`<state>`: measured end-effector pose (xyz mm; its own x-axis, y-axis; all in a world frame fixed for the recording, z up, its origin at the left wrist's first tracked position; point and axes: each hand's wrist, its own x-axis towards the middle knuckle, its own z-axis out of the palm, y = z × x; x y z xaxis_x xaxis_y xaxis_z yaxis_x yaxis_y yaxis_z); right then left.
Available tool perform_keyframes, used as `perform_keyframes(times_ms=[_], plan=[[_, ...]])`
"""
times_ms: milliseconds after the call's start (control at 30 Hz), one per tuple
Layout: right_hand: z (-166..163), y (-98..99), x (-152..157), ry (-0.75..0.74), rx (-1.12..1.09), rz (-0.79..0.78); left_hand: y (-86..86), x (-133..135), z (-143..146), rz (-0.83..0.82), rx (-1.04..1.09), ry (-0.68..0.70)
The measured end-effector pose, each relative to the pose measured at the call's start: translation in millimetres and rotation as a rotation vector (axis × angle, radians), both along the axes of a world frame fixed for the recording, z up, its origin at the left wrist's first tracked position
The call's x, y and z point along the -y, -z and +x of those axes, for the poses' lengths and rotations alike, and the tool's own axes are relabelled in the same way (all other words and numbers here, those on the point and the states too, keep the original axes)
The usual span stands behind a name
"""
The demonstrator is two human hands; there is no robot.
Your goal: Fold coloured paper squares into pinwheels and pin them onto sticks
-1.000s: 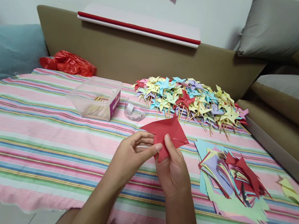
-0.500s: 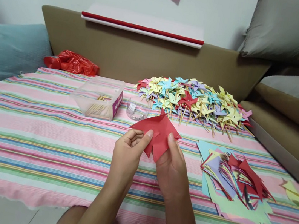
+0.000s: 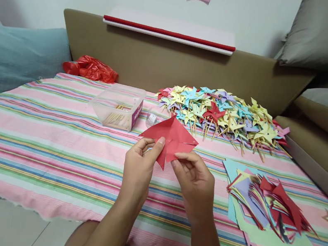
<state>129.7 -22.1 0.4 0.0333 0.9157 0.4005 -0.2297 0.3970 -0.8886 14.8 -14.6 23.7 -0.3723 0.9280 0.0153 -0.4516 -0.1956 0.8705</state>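
Observation:
A red cut paper square [image 3: 171, 137] is held up over the striped cloth [image 3: 42, 136], between both hands. My left hand [image 3: 138, 169] pinches its left part with thumb and fingers closed. My right hand [image 3: 196, 183] grips its lower right flap in a pinch. Behind the paper lies a heap of finished paper pinwheels [image 3: 225, 114] in yellow, blue, purple and red, on thin sticks. To the right sits a stack of cut coloured paper squares [image 3: 270, 203].
A clear plastic box [image 3: 118, 106] with wooden sticks stands left of the paper, beside a small clear cup [image 3: 152, 117]. A red plastic bag [image 3: 91, 69] lies at the back left. A brown sofa back [image 3: 161, 61] and grey cushions [image 3: 323, 34] border the far side.
The view has shifted, so everything sits further right. The red paper has turned in my hands, and my right fingers have moved to pinch a lower flap.

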Motion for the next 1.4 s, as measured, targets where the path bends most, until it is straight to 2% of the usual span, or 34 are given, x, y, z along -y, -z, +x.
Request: perform_keyframes(times_ms=[167,300,467,1033,1400], plan=[[-2,-1.9,0,0.074,0.014,0.001,-2.6,2,2,0.001,-0.063,-0.009],[-7,-2.8,0,0.172,-0.086,-0.096,-5.0,5,4,-0.014,-0.218,-0.045],[-15,-4.4,0,0.271,-0.201,-0.216,-3.4,7,7,0.01,-0.308,0.003],[-15,-6.3,-2,0.318,-0.269,-0.233,-1.9,8,10,0.017,-0.318,0.08],[-16,-6.8,0,0.328,-0.233,-0.237,-2.2,8,11,0.028,-0.271,0.097]])
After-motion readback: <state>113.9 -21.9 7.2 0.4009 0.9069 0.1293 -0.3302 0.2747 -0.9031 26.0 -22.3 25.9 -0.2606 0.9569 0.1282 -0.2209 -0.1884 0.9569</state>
